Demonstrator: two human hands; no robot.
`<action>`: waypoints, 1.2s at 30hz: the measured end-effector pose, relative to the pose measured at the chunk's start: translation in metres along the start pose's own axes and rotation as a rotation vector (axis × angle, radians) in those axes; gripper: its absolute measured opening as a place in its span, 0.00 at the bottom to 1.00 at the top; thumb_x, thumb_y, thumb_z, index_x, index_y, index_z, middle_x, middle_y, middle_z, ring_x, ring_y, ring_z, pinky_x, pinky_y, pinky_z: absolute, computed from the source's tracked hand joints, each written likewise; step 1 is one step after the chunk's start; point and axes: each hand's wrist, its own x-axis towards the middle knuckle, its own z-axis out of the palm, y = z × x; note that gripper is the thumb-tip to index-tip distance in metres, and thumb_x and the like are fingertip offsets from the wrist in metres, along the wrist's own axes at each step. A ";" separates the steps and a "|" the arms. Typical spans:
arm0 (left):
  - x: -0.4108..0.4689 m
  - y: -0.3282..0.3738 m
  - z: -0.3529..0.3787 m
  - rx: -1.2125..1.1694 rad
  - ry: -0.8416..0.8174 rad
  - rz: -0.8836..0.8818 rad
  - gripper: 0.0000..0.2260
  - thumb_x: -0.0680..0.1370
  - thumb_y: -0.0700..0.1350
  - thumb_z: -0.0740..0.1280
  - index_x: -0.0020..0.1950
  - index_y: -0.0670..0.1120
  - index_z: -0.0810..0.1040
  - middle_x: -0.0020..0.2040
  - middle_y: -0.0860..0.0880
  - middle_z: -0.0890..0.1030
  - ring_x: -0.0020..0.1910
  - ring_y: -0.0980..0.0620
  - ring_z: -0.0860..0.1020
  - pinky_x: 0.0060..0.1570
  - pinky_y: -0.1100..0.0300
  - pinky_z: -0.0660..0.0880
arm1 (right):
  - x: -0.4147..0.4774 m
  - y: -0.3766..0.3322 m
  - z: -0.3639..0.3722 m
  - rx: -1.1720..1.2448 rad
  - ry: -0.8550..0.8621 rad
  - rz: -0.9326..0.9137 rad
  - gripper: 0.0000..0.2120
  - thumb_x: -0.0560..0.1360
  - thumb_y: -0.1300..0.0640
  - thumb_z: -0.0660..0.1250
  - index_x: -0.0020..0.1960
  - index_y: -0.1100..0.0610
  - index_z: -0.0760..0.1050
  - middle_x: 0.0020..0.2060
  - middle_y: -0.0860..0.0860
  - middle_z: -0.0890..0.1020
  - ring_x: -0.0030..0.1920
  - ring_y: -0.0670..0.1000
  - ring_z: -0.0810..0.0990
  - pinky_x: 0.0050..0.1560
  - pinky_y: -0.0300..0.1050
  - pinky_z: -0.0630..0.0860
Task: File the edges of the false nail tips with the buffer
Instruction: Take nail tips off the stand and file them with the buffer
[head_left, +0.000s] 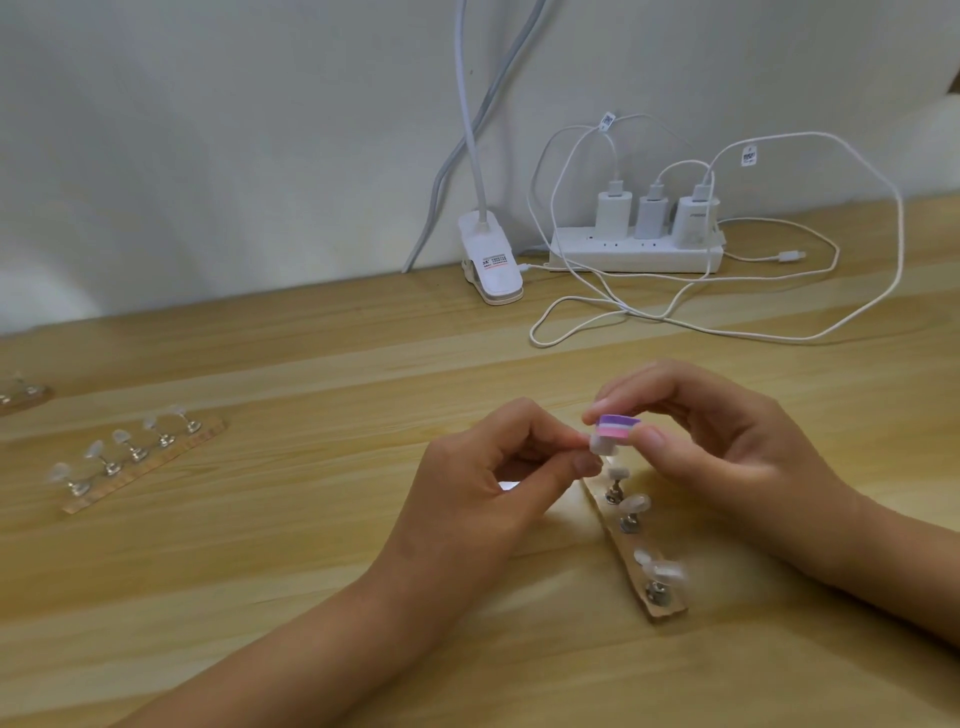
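My right hand (727, 447) pinches a small purple, white and pink buffer block (616, 427) between thumb and fingers. Its lower face lies against a pale false nail tip (602, 446) that my left hand (488, 467) pinches between thumb and forefinger. Just below both hands a wooden strip (662, 605) lies on the table, carrying several nail tips (635, 503) on small metal stands. The strip's far end is hidden behind my left thumb.
A second wooden strip (150, 467) with several clear nail tips on stands lies at the left, and part of a third (23, 397) shows at the left edge. At the back stand a white clip lamp (491, 265), a power strip (636, 254) with three chargers, and looping white cables (727, 322).
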 end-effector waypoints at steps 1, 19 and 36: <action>0.000 0.000 0.000 -0.005 0.000 -0.001 0.07 0.74 0.42 0.73 0.44 0.54 0.80 0.43 0.53 0.86 0.45 0.53 0.84 0.48 0.60 0.80 | 0.000 0.000 -0.001 0.004 0.003 0.022 0.10 0.74 0.51 0.68 0.51 0.56 0.80 0.48 0.50 0.83 0.54 0.52 0.81 0.60 0.49 0.76; 0.000 -0.001 0.000 -0.048 0.026 0.014 0.04 0.74 0.48 0.72 0.45 0.57 0.80 0.44 0.54 0.86 0.46 0.51 0.85 0.50 0.53 0.80 | -0.001 0.000 0.001 0.011 0.033 -0.024 0.09 0.75 0.51 0.66 0.51 0.54 0.80 0.48 0.48 0.83 0.54 0.52 0.81 0.59 0.44 0.75; 0.003 0.000 -0.002 -0.135 0.081 -0.011 0.08 0.73 0.42 0.73 0.42 0.56 0.80 0.44 0.51 0.86 0.46 0.50 0.85 0.50 0.60 0.79 | 0.002 -0.004 0.001 0.104 0.041 0.081 0.10 0.73 0.46 0.71 0.49 0.51 0.83 0.48 0.49 0.84 0.52 0.47 0.83 0.54 0.35 0.75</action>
